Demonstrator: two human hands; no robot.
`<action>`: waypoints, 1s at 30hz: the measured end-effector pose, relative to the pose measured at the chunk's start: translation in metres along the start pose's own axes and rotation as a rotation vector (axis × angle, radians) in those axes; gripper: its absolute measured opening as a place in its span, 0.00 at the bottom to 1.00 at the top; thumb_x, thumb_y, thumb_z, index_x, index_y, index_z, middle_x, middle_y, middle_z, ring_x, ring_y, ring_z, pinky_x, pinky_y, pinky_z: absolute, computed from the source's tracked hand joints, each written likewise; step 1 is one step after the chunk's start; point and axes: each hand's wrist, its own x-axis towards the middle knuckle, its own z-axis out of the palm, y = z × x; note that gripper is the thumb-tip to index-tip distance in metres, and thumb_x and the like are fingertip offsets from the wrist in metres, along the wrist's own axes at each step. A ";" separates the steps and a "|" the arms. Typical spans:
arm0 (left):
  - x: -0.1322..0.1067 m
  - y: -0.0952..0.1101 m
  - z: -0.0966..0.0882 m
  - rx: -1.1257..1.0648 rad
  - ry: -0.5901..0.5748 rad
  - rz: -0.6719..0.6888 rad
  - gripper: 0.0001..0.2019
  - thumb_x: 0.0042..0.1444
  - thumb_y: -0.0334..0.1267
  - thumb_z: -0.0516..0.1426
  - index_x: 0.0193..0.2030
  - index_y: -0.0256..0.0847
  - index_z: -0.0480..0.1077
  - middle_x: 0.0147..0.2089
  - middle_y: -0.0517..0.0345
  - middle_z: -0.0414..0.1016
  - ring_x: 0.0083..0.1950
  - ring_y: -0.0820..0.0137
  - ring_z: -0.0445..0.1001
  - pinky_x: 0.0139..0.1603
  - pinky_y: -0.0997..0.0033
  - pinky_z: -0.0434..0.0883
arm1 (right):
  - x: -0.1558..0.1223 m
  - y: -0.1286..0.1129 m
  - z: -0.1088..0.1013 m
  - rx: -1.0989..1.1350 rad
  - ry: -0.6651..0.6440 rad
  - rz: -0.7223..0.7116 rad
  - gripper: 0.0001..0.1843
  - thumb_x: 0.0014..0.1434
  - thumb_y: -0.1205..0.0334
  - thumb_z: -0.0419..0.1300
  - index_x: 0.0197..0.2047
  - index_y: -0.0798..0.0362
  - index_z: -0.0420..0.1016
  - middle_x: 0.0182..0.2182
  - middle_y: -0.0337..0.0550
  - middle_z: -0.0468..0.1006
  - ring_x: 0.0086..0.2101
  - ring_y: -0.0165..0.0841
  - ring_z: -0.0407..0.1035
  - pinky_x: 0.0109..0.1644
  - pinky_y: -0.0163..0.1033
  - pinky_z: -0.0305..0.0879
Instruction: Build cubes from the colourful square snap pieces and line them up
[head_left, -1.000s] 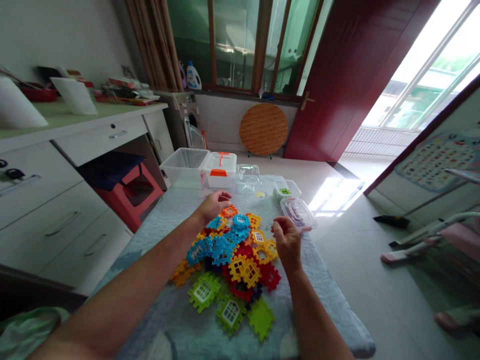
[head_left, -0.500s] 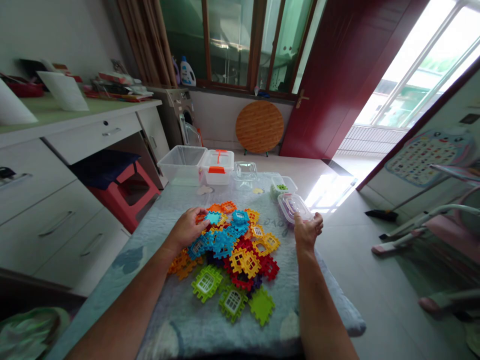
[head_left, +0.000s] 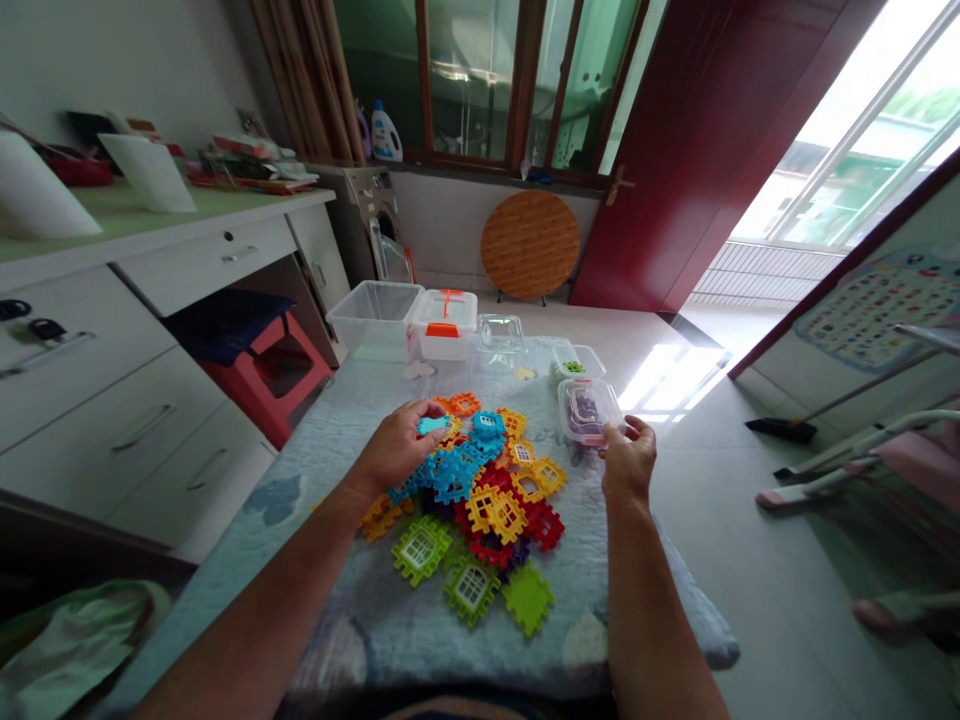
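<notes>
A heap of flat, toothed plastic building tiles point(head_left: 480, 500) in blue, yellow, red, orange and green lies on a pale blue quilted cloth point(head_left: 360, 600). My left hand point(head_left: 397, 452) rests on the heap's left side, fingers pinched round a light blue tile point(head_left: 433, 425). My right hand point(head_left: 628, 462) is at the heap's right, fingers closed on the near edge of a small clear lidded box point(head_left: 585, 412) with purple pieces inside.
At the cloth's far end stand a big clear tub point(head_left: 375, 315), a white case with an orange latch point(head_left: 442, 325), a clear box point(head_left: 499, 340) and a small box with green bits point(head_left: 574, 362). White drawers point(head_left: 150, 420) and a red stool point(head_left: 262, 370) are left; tiled floor lies right.
My right hand went from above the heap out to the small clear box and gripped it. My left hand drew back from the far tiles and pinched a light blue one.
</notes>
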 end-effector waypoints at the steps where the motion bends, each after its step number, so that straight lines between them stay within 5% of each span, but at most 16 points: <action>1: -0.001 0.003 0.001 -0.004 -0.008 0.016 0.10 0.46 0.40 0.63 0.38 0.45 0.75 0.42 0.54 0.79 0.47 0.58 0.75 0.55 0.60 0.69 | -0.004 -0.005 0.002 0.014 0.027 0.018 0.26 0.44 0.55 0.65 0.47 0.50 0.66 0.37 0.36 0.65 0.26 0.27 0.63 0.22 0.33 0.61; 7: 0.001 0.015 0.013 -0.062 -0.076 0.076 0.11 0.48 0.39 0.64 0.40 0.45 0.76 0.44 0.54 0.78 0.48 0.58 0.75 0.55 0.60 0.68 | -0.025 -0.021 0.014 0.135 -0.044 0.050 0.23 0.42 0.60 0.67 0.43 0.50 0.69 0.34 0.33 0.64 0.24 0.24 0.61 0.20 0.30 0.58; 13: 0.017 0.031 0.029 -0.215 -0.024 0.092 0.21 0.44 0.36 0.68 0.48 0.44 0.75 0.50 0.50 0.76 0.53 0.58 0.72 0.57 0.64 0.66 | -0.038 -0.037 0.016 0.371 -0.427 0.132 0.24 0.41 0.62 0.68 0.44 0.48 0.71 0.31 0.32 0.66 0.23 0.23 0.59 0.20 0.29 0.54; 16: 0.020 0.039 0.034 -0.283 -0.025 0.047 0.24 0.43 0.37 0.69 0.50 0.43 0.74 0.43 0.53 0.76 0.42 0.63 0.74 0.44 0.70 0.69 | -0.047 -0.042 0.015 0.408 -0.646 0.171 0.23 0.42 0.62 0.69 0.44 0.46 0.72 0.31 0.33 0.69 0.26 0.26 0.63 0.22 0.30 0.59; 19: 0.015 0.042 0.035 -0.300 -0.028 0.006 0.16 0.47 0.40 0.67 0.44 0.41 0.76 0.29 0.60 0.72 0.28 0.71 0.68 0.32 0.74 0.65 | -0.055 -0.040 0.017 0.399 -0.775 0.191 0.22 0.46 0.61 0.68 0.46 0.45 0.72 0.31 0.34 0.70 0.28 0.28 0.65 0.25 0.31 0.61; 25: 0.003 0.035 0.029 -0.245 0.064 -0.038 0.12 0.56 0.47 0.58 0.38 0.40 0.72 0.27 0.62 0.73 0.27 0.71 0.68 0.29 0.75 0.64 | -0.064 -0.027 0.033 0.199 -0.732 0.034 0.20 0.50 0.55 0.67 0.46 0.48 0.71 0.33 0.35 0.70 0.28 0.27 0.64 0.29 0.33 0.64; 30: -0.002 0.029 0.027 -0.089 0.105 0.006 0.14 0.60 0.49 0.52 0.40 0.39 0.70 0.27 0.61 0.74 0.27 0.71 0.70 0.29 0.74 0.65 | -0.071 -0.016 0.043 0.022 -0.817 0.145 0.19 0.58 0.43 0.59 0.44 0.48 0.67 0.25 0.32 0.69 0.19 0.25 0.58 0.18 0.31 0.54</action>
